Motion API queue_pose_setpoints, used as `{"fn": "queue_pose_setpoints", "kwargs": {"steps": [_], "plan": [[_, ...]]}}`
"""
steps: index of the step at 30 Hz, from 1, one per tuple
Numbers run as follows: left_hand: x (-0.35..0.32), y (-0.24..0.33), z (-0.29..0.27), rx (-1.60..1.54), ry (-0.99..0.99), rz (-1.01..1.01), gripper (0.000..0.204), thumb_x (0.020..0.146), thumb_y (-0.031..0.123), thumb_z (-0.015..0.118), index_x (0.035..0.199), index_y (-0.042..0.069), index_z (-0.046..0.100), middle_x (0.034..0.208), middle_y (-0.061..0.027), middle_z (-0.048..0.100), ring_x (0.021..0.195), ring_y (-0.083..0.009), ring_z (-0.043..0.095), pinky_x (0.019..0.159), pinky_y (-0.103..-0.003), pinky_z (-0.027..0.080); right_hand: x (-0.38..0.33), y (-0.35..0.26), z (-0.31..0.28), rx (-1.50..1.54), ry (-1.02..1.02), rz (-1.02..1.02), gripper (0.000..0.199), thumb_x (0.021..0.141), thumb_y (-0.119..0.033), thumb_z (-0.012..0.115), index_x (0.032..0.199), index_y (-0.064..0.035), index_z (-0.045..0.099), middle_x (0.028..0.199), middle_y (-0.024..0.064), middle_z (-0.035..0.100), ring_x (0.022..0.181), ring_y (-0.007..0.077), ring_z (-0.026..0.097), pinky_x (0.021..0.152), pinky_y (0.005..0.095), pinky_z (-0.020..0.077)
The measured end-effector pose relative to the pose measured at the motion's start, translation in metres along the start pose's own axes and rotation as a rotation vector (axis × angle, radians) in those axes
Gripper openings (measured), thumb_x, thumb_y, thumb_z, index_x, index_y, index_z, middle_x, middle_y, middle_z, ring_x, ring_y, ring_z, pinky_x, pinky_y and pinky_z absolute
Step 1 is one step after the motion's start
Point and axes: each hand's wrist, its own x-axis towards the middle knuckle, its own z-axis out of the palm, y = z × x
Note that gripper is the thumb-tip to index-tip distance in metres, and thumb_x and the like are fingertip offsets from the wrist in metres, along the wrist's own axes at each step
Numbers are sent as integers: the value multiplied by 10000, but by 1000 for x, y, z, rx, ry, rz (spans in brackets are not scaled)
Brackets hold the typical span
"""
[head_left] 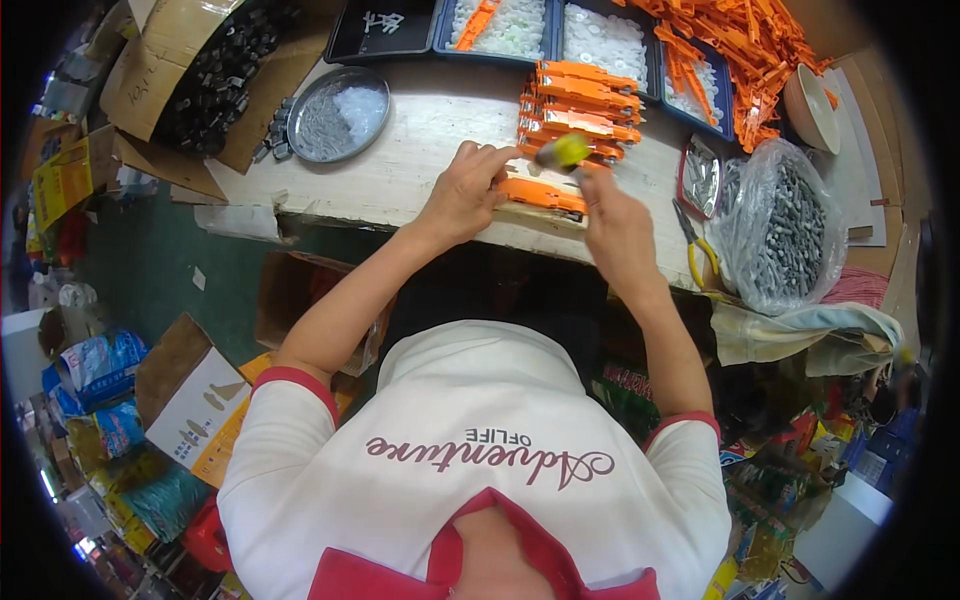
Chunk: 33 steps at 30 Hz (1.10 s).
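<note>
My right hand (618, 225) is closed around a small hammer; its dark and yellow-green head (565, 152) is blurred by motion, and most of its handle is hidden. Under the hammer, near the table's front edge, lies a long orange plastic part (540, 194). My left hand (463, 195) has fingers and thumb bent together at that part's left end, holding it against the table. Just beyond, several similar orange parts with shiny metal pieces (580, 105) lie side by side in a stack. What sits between my left fingertips is partly hidden.
A round metal dish (340, 115) holds clear small pieces. Beyond stand trays of white pieces (603, 45) and a heap of orange parts (745, 45). To the right are pliers (697, 245), a red-rimmed tray (700, 175) and a plastic bag of metal pins (790, 230). A cardboard box (170, 75) stands left.
</note>
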Motion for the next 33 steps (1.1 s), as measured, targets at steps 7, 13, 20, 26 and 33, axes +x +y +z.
{"fn": "queue_pose_setpoints", "kwargs": {"steps": [7,13,20,26,33], "plan": [[-13,-5,6,120,99,119,407,643,-70,595,1031,47,551,818,-65,545,779,-237,481,721,-341,366,27,6,-5,-114,-257,133,220,918,-239,421,866,-39,495,708,219,566,717,408,547,614,494,384],[-33,26,33,309,226,287,342,676,3,541,1016,39,559,1048,-90,549,998,-248,503,860,-393,316,28,-6,-5,86,-67,95,240,926,-264,418,965,-55,529,724,213,570,700,394,549,588,453,387],[-52,22,56,349,94,262,374,700,30,546,1074,18,561,1244,-166,472,1236,-305,376,1009,-457,243,30,-17,10,-50,-208,-13,191,897,-207,453,1011,-77,535,767,200,588,705,379,568,597,428,427],[-51,16,55,332,115,325,338,704,32,545,1040,6,573,1205,-155,500,1187,-292,425,1004,-455,267,28,-21,14,-5,-136,-48,140,871,-177,462,925,-60,518,761,213,587,736,392,565,620,446,430],[-35,15,37,233,137,365,306,680,1,592,983,46,587,1093,-111,563,1067,-278,510,909,-395,333,10,16,0,41,96,84,120,843,-127,490,927,-48,520,700,188,595,682,384,581,583,471,433]]}}
